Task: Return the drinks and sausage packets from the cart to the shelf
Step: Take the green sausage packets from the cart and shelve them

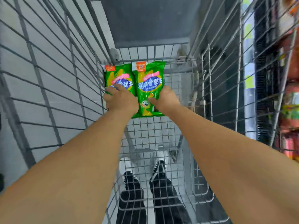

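Observation:
Two green sausage packets lie side by side on the wire floor at the far end of the cart (150, 131). My left hand (120, 100) grips the lower part of the left sausage packet (119, 76), fingers curled over its edge. My right hand (165, 98) closes on the right side of the right sausage packet (149, 84), thumb on its front. Both arms reach down into the cart. No drinks are visible in the cart.
High wire walls of the cart rise on the left (48, 81) and right (218, 75). Store shelves (289, 88) with red and orange packaged goods run along the right, blurred. My shoes and dark trousers (145, 188) show through the cart floor.

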The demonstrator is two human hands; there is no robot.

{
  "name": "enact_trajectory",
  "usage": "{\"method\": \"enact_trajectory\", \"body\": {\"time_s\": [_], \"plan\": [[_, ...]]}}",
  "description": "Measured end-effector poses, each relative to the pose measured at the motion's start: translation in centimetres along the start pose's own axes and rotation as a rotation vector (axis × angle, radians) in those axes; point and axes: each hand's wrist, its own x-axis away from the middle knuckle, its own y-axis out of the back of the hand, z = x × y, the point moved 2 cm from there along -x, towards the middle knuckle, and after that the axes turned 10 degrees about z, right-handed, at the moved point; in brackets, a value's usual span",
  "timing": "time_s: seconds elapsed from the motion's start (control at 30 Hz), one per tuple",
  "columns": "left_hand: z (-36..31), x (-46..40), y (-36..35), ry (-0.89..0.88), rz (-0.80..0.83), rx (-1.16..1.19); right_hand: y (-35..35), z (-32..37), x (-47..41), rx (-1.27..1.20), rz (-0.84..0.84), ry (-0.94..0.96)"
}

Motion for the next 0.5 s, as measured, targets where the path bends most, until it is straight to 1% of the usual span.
{"method": "enact_trajectory", "body": {"time_s": [0.1,0.17,0.37,0.43,0.5], "plan": [[-0.1,-0.2,0.2,0.055,0.01,0.057,-0.5,-0.1,-0.6,-0.024,-0.056,-0.003],[-0.1,-0.1,0.1,0.044,0.008,0.043,-0.7,-0.3,-0.9,-0.056,-0.075,-0.011],[0.2,0.0,0.1,-0.033,-0.057,0.067,0.4,-2.0,-1.2,-0.164,-0.001,-0.081],[0.3,0.0,0.0,-0.045,-0.085,0.112,0.7,-2.6,-1.2,-0.184,0.017,-0.08],[0.4,0.0,-0.2,-0.045,-0.064,0.205,0.6,-2.9,-1.1,-0.228,0.027,-0.077]]}}
